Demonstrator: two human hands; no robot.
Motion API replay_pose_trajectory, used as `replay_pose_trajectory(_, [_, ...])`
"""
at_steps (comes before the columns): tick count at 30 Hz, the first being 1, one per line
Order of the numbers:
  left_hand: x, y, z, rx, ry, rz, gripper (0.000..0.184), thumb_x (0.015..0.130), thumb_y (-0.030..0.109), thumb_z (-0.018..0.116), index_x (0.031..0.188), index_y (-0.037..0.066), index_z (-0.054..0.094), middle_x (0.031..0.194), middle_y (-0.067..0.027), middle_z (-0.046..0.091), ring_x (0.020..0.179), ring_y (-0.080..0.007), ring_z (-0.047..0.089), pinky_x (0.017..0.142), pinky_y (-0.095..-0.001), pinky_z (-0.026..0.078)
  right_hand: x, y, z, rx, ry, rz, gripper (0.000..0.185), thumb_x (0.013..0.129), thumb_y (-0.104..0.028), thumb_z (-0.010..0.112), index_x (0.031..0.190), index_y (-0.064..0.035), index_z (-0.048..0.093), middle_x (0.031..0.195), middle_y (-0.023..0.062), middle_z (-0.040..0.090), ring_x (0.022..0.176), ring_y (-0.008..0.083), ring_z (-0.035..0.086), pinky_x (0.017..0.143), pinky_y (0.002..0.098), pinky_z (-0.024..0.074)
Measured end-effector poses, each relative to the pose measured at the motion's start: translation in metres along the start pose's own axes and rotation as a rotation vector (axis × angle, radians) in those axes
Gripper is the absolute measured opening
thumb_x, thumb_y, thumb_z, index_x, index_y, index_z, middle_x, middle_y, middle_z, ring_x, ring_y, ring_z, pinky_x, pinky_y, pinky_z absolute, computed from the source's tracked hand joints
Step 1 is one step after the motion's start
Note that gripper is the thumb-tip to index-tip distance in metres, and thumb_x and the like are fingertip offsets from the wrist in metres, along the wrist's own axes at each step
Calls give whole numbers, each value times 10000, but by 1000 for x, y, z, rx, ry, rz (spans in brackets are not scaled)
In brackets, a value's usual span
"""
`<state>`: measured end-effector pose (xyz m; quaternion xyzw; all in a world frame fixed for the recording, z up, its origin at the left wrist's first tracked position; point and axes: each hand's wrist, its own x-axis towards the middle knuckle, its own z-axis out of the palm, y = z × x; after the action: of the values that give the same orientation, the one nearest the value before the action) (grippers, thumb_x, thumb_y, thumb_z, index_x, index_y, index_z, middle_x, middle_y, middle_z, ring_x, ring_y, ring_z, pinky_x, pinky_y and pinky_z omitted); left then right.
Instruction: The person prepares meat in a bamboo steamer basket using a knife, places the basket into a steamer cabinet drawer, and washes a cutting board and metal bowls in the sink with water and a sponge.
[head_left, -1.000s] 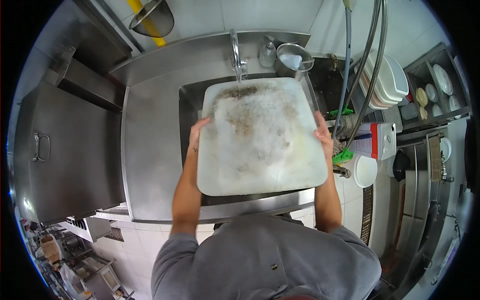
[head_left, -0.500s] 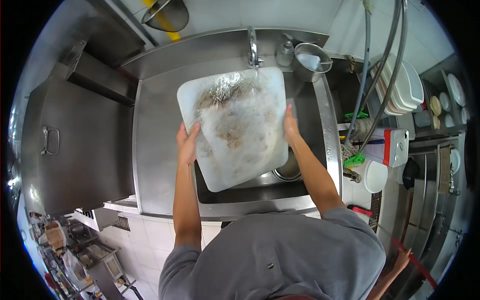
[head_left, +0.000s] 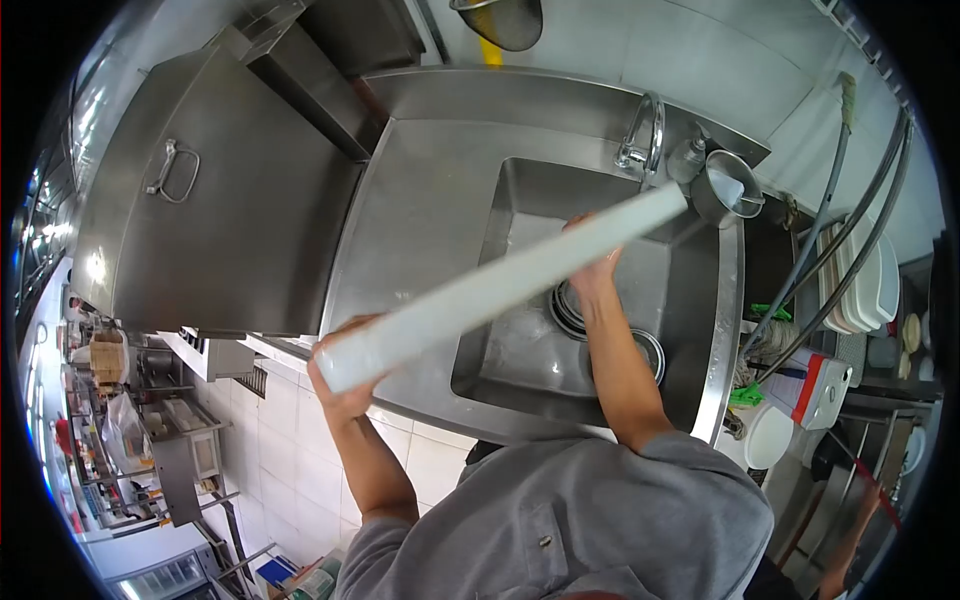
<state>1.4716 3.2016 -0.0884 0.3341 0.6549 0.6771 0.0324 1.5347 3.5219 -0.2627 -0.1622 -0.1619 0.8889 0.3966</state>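
Observation:
A thick white cutting board [head_left: 500,287] is turned on edge in the head view, slanting from lower left up to the right over the sink and counter. Its faces are mostly out of sight. My left hand [head_left: 345,398] is closed round the board's lower-left end, outside the counter's front edge. Farther along, my right hand [head_left: 597,272] grips the board above the sink basin [head_left: 478,360]. Round metal pieces [head_left: 652,360] lie in the basin, partly behind my right forearm. The curved faucet [head_left: 656,130] stands behind the board's upper right end.
Right of the faucet are a soap bottle [head_left: 688,158] and a metal pot [head_left: 712,205]. Grey hoses [head_left: 868,200] hang at the right. A steel cabinet [head_left: 220,230] borders the counter's left side. Another person's arm [head_left: 850,545] shows at lower right, with a red stick.
The cutting board has tipped from showing its stained face to edge-on, and swung left. My left hand moved down and left, my right hand toward the basin's middle. The camera view has shifted left.

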Motion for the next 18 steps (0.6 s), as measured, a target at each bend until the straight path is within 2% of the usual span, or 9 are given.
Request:
replay_pose_trajectory(1, [11, -2, -9, 23, -118, 86, 384, 690, 146, 807, 987, -49, 661, 945, -188, 696, 949, -282, 638, 899, -429, 463, 4, 3, -5, 57, -300, -85, 241, 874, -284, 507, 785, -73, 579, 834, 66, 623, 840, 257, 581, 946, 400, 417])
replay_pose_trajectory(2, [22, -4, -18, 36, -234, 175, 345, 693, 107, 788, 989, -28, 671, 965, -184, 704, 982, -313, 638, 948, -477, 442, 3, 3, -12, 62, -373, -81, 208, 862, -251, 507, 840, -58, 581, 826, 62, 619, 842, 247, 586, 957, 391, 416])
replay_pose_trajectory(4, [20, -19, -31, 246, -238, 301, 259, 722, 45, 736, 978, 56, 701, 937, -122, 720, 1022, -315, 623, 1005, -505, 395, -15, -1, -1, 105, -237, 63, 206, 839, -183, 506, 950, -29, 585, 808, 54, 611, 844, 228, 594, 978, 372, 414])
replay_pose_trajectory(5, [21, -26, -41, 336, -264, 272, 267, 712, 38, 733, 968, 115, 718, 953, -85, 723, 1061, -308, 606, 977, -467, 434, -24, -1, -1, 155, -189, 131, 237, 828, -149, 506, 1004, -14, 587, 799, 50, 607, 846, 218, 598, 989, 362, 413])
replay_pose_trajectory(7, [25, -51, -59, 417, -267, 248, 259, 712, 41, 728, 963, 103, 717, 982, -93, 718, 1063, -308, 605, 963, -451, 448, -41, -3, -18, 306, -132, 285, 377, 830, -121, 506, 1183, 5, 554, 847, 59, 620, 872, 201, 599, 966, 332, 445])
replay_pose_trajectory(8, [24, -65, -65, 498, -271, 216, 252, 712, 43, 723, 959, 92, 715, 1012, -101, 712, 1066, -309, 604, 949, -435, 462, -33, 3, -61, 207, -270, 401, 465, 845, -96, 521, 1292, 5, 446, 960, 82, 621, 944, 202, 596, 935, 326, 473])
replay_pose_trajectory(10, [25, -99, -71, 486, -218, 186, 252, 714, 43, 720, 963, 86, 716, 1064, -102, 698, 1079, -306, 601, 933, -412, 473, -43, 3, -61, 107, -415, 520, 583, 859, -70, 536, 1402, 5, 339, 1073, 105, 621, 1016, 203, 594, 904, 321, 501])
replay_pose_trajectory(12, [29, -131, -77, 471, -164, 169, 253, 717, 42, 716, 967, 81, 717, 1116, -103, 684, 1093, -303, 598, 917, -390, 485, -59, -2, -38, -417, -159, 802, 601, 855, -61, 617, 1391, -12, 351, 1242, 154, 554, 1112, 245, 574, 912, 376, 510])
replay_pose_trajectory(18, [50, -215, -110, 870, -176, 11, 402, 773, 45, 675, 1171, 91, 644, 1221, -160, 601, 1086, -339, 587, 898, -367, 490, -50, 42, -39, -429, -20, 465, 587, 862, -16, 626, 1378, -26, 346, 1264, 184, 533, 1128, 286, 571, 939, 413, 501])
